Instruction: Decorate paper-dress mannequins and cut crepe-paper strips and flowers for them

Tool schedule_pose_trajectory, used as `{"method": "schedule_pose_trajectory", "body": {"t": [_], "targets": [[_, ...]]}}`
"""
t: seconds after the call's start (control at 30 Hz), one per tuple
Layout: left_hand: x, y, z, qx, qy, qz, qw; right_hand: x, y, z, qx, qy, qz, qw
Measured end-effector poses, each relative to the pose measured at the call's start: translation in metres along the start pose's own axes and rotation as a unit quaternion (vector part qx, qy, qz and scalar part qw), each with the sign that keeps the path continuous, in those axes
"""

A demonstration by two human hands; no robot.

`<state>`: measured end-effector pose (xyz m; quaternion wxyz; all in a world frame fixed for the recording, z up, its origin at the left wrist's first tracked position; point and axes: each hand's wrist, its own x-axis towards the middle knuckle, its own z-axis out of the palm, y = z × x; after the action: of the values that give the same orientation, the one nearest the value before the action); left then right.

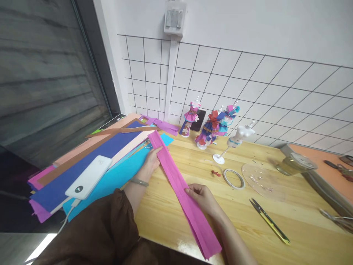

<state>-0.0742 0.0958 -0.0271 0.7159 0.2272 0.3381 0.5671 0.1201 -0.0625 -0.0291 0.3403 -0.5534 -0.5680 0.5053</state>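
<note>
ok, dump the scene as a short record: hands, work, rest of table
left hand: left hand grips the pink strip near its far end
right hand: right hand pinches the same strip, nearer the wearer
strip: long, slanting across the table, near end loose
left side: colored sheets, white power bank on top
back: three dressed figures, one mostly bare white figure
right side: tape roll, clear dish, snips
</note>
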Motion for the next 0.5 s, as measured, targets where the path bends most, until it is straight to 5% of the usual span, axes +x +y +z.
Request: {"method": "schedule_pose_trajectory", "body": {"t": [0.2, 0.5], "targets": [[-0.007, -0.006, 0.005, 0.008, -0.066, -0.039, 0.997, 0.002, 0.002, 0.000, -0.006, 0.010, 0.009, 1.000], [-0.006, -0.006, 0.005, 0.028, -0.010, -0.006, 1.000, -0.005, -0.010, -0.002, 0.021, -0.034, 0.052, 0.998]]}}
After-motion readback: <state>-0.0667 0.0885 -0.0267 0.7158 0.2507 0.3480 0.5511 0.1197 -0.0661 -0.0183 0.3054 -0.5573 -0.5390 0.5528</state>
